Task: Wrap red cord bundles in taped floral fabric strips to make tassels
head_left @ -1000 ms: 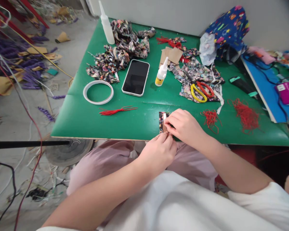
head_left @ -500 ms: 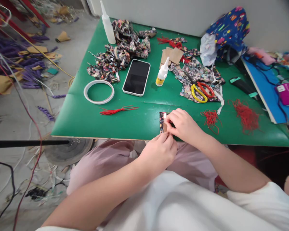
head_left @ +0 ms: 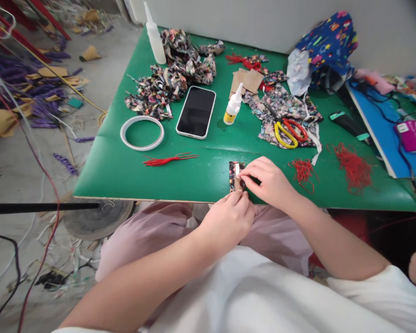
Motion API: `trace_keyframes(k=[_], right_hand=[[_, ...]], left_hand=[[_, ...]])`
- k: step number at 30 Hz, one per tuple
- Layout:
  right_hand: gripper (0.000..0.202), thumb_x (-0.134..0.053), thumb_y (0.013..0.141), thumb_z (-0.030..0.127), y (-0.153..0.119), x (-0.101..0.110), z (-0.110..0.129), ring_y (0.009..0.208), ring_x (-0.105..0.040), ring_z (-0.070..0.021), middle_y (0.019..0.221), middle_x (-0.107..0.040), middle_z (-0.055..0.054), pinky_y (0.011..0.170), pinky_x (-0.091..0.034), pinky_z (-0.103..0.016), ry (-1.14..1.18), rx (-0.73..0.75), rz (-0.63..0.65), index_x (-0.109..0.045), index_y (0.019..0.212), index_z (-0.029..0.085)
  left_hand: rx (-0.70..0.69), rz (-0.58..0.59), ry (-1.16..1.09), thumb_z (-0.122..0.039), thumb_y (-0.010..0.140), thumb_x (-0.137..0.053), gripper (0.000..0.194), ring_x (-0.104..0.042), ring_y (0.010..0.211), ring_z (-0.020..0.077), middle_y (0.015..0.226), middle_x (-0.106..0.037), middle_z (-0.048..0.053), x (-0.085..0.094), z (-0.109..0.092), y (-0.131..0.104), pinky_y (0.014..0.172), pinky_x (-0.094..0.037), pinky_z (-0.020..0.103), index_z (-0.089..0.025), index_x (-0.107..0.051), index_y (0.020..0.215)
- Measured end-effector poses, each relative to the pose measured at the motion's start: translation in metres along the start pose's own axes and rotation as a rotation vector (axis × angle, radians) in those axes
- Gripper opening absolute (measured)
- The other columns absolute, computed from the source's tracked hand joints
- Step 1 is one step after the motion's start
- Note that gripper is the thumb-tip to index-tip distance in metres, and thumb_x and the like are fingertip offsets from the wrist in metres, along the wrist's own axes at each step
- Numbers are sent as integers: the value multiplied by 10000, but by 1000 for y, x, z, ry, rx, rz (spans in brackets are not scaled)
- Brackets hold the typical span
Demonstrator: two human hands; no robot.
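A small dark floral fabric piece [head_left: 232, 178] lies flat near the table's front edge. On it sit a strip of brown card [head_left: 238, 186] and a short white strip [head_left: 237, 169]. With bunched fingers, my left hand [head_left: 233, 215] grips the near end of the fabric piece. The thumb and forefinger of my right hand [head_left: 268, 182] pinch together at the lower end of the white strip; its other fingers are curled. Fingertips cover the fabric's near end and part of its right edge.
Left of my hands are red threads [head_left: 168, 160], a tape ring [head_left: 124, 134] and a phone [head_left: 196, 112]. A small glue bottle [head_left: 232, 108] stands beyond. Scissors [head_left: 287, 133] rest on floral cloth [head_left: 280, 101]; red thread piles [head_left: 353, 169] lie right. A taller bottle [head_left: 155, 44] stands at the back.
My right fingers have shifted slightly and opened up the view of the fabric. More of the white strip and brown card shows. My left hand has barely moved.
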State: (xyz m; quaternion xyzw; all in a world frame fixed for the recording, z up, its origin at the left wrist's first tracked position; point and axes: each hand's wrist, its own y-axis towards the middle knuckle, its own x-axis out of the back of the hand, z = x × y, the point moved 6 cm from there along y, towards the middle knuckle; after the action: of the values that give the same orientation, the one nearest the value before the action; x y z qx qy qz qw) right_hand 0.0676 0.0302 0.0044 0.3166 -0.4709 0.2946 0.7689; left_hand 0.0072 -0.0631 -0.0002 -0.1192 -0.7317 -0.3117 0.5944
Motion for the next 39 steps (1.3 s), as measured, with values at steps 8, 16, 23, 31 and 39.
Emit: trace_keyframes(k=[8,16,23,31,39], right_hand=[[172,-498,839,188,-7,-1,16,829,-491,-182,786,-640,-43,745,-373,-349,-146,124,-2,-657,777,166],[161,-498,842,200,-9,-3,13,837,-504,-179,802,-651,-42,751,-374,-342,-67,74,7,-650,795,178],[154,-497,824,185,-8,-2,5,823,-502,-180,792,-633,-44,747,-375,-343,-78,29,-13,-644,779,182],[154,-507,820,194,-7,-1,10,822,-494,-178,795,-630,-34,752,-369,-344,-133,93,-8,-646,754,191],[143,-523,808,180,-5,0,12,833,-503,-180,798,-637,-43,757,-373,-360,-127,118,-3,-660,768,187]], left_hand=[[24,-48,-29,-129,856,-434,183,-573,897,195,842,-623,87,1,1,1,880,-465,306,-105,-612,823],[27,-32,-24,-126,864,-416,189,-572,904,187,871,-627,99,1,2,0,854,-478,296,-103,-603,871],[15,-21,-27,-126,863,-427,184,-567,944,194,894,-623,111,-1,1,0,889,-467,308,-86,-603,896],[18,-16,-23,-114,858,-426,181,-571,914,192,846,-618,95,0,1,1,884,-469,305,-92,-605,865],[19,5,-33,-111,861,-419,177,-567,935,188,863,-617,102,-1,1,1,876,-470,309,-95,-595,873]])
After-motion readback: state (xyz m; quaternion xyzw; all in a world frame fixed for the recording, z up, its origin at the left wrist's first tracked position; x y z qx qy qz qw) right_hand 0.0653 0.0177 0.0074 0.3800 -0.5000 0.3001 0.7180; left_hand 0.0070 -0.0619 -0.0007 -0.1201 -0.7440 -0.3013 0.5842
